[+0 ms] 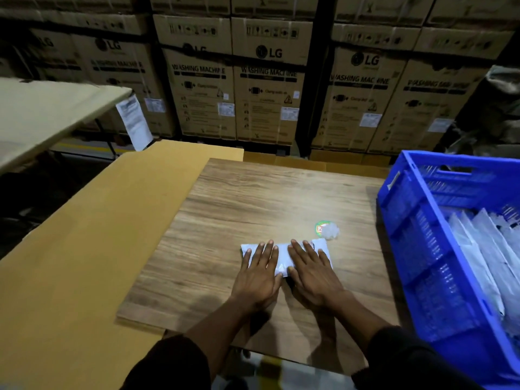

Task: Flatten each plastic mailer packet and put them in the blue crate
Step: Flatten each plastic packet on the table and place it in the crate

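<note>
While both palms bear down on it, the white plastic mailer packet [282, 258] lies on the wooden tabletop [267, 198], nearer the front edge than the back and somewhat toward the right edge, where the blue crate [422, 249] stands. The left hand [260, 273] and the right hand [311, 270] lie flat side by side, fingers straight and spread, pressing and gripping nothing. The packet's long axis runs left to right, roughly parallel to the front edge, its ends showing beyond each hand. It looks thin, light and limp, probably slick, so it should slide easily and droop when lifted; pinching one short end, or a long edge, seems the surest hold. A small crumpled clear scrap [327, 229] sits just behind it.
</note>
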Demonstrator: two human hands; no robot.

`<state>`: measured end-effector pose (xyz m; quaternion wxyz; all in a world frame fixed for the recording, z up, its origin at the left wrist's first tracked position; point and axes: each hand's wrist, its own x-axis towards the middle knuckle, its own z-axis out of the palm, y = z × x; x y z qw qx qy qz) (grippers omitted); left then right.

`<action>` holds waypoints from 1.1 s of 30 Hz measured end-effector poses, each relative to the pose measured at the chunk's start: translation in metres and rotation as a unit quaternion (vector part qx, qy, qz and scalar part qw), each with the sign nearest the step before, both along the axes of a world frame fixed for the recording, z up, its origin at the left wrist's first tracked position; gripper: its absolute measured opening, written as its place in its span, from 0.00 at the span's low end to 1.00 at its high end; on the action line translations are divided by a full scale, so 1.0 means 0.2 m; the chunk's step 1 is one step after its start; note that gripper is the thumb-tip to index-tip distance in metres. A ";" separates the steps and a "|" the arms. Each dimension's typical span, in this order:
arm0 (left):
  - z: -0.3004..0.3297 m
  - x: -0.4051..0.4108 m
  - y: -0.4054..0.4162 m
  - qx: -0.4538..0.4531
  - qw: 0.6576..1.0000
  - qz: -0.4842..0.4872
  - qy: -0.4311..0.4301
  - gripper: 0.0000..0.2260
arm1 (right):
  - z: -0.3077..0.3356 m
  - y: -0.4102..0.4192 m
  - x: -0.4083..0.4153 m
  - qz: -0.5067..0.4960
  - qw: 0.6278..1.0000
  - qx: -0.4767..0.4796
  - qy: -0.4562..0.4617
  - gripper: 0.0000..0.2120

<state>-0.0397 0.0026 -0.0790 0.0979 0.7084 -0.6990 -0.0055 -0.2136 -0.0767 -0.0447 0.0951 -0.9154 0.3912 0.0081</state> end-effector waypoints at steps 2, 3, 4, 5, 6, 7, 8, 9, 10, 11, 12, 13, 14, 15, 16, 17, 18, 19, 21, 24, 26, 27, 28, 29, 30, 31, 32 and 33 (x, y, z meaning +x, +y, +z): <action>0.00 -0.01 -0.01 0.003 1.000 0.014 0.010 0.28 | -0.04 -0.01 -0.01 -0.001 1.000 0.002 -0.001 0.38; -0.01 -0.02 -0.01 -0.001 1.000 0.017 0.012 0.28 | -0.06 -0.02 -0.02 0.000 1.000 -0.008 -0.005 0.36; -0.02 -0.02 -0.01 -0.011 1.000 0.020 0.013 0.28 | -0.09 -0.02 -0.02 0.003 1.000 -0.018 -0.004 0.34; -0.03 -0.03 -0.01 -0.024 0.999 0.021 0.016 0.28 | -0.11 -0.02 -0.03 0.006 1.000 -0.026 -0.004 0.33; -0.05 -0.03 0.00 -0.037 0.999 0.022 0.019 0.29 | -0.13 -0.02 -0.04 0.007 0.999 -0.033 -0.008 0.32; -0.06 -0.03 0.00 -0.050 0.998 0.021 0.018 0.29 | -0.15 -0.02 -0.05 0.006 0.999 -0.039 -0.011 0.31; -0.08 -0.03 0.01 -0.062 0.998 0.018 0.016 0.29 | -0.15 -0.02 -0.05 0.006 0.999 -0.044 -0.010 0.31; -0.09 -0.03 0.01 -0.071 0.997 0.013 0.014 0.29 | -0.16 -0.02 -0.05 0.007 0.999 -0.047 -0.004 0.30; -0.10 -0.03 0.01 -0.077 0.997 0.008 0.013 0.29 | -0.17 -0.02 -0.05 0.008 0.999 -0.049 -0.001 0.30; -0.11 -0.02 0.01 -0.081 0.997 0.005 0.012 0.29 | -0.17 -0.02 -0.05 0.010 0.999 -0.049 0.000 0.30; -0.12 -0.02 0.01 -0.084 0.996 0.003 0.012 0.29 | -0.17 -0.01 -0.05 0.011 0.999 -0.047 0.002 0.30; -0.12 -0.01 0.01 -0.087 0.996 0.003 0.011 0.29 | -0.17 -0.01 -0.05 0.010 0.999 -0.044 0.006 0.30; -0.13 -0.01 0.01 -0.090 0.996 0.004 0.010 0.29 | -0.17 -0.01 -0.05 0.008 0.999 -0.044 0.006 0.30; -0.14 -0.01 0.00 -0.092 0.996 0.005 0.009 0.29 | -0.18 -0.01 -0.05 0.007 0.999 -0.043 0.005 0.30; -0.14 -0.01 0.00 -0.091 0.996 0.006 0.007 0.29 | -0.18 -0.01 -0.05 0.006 0.999 -0.040 0.005 0.30; -0.15 -0.01 0.00 -0.089 0.996 0.007 0.006 0.29 | -0.18 -0.01 -0.05 0.005 0.999 -0.036 0.003 0.31; -0.15 -0.01 0.00 -0.086 0.996 0.008 0.004 0.29 | -0.18 -0.01 -0.05 0.003 0.999 -0.034 -0.003 0.31; -0.16 -0.01 0.00 -0.083 0.996 0.008 0.003 0.30 | -0.19 -0.01 -0.05 0.003 1.000 -0.028 -0.007 0.30; -0.16 -0.01 0.00 -0.080 0.997 0.010 0.002 0.30 | -0.19 -0.01 -0.05 0.002 1.000 -0.016 -0.002 0.31; -0.17 -0.01 0.00 -0.092 0.996 0.008 0.001 0.31 | -0.18 -0.02 -0.04 0.002 1.000 -0.007 0.004 0.32; -0.17 -0.01 0.00 -0.113 0.994 0.006 0.000 0.31 | -0.18 -0.02 -0.05 0.001 1.000 0.001 0.016 0.33; -0.17 0.00 0.00 -0.122 0.992 0.004 0.001 0.31 | -0.17 -0.02 -0.05 0.002 1.000 0.004 0.018 0.33; -0.18 0.00 0.00 -0.129 0.992 0.003 0.001 0.31 | -0.16 -0.02 -0.04 0.003 1.000 0.006 0.017 0.35; -0.18 0.00 -0.01 -0.135 0.991 0.003 0.000 0.30 | -0.15 -0.02 -0.04 0.004 1.000 0.009 0.017 0.36; -0.18 0.00 -0.01 -0.142 0.990 0.004 0.002 0.30 | -0.15 -0.02 -0.04 0.003 1.000 0.013 0.022 0.37; -0.18 0.00 -0.02 -0.151 0.988 0.005 0.004 0.29 | -0.13 -0.01 -0.03 0.002 0.999 0.015 0.031 0.36; -0.18 0.01 -0.02 -0.164 0.986 0.004 0.008 0.29 | -0.13 -0.01 -0.02 0.001 0.999 0.016 0.040 0.35; -0.17 0.01 -0.03 -0.181 0.983 0.001 0.014 0.27 | -0.12 -0.01 -0.01 -0.003 0.999 0.012 0.043 0.34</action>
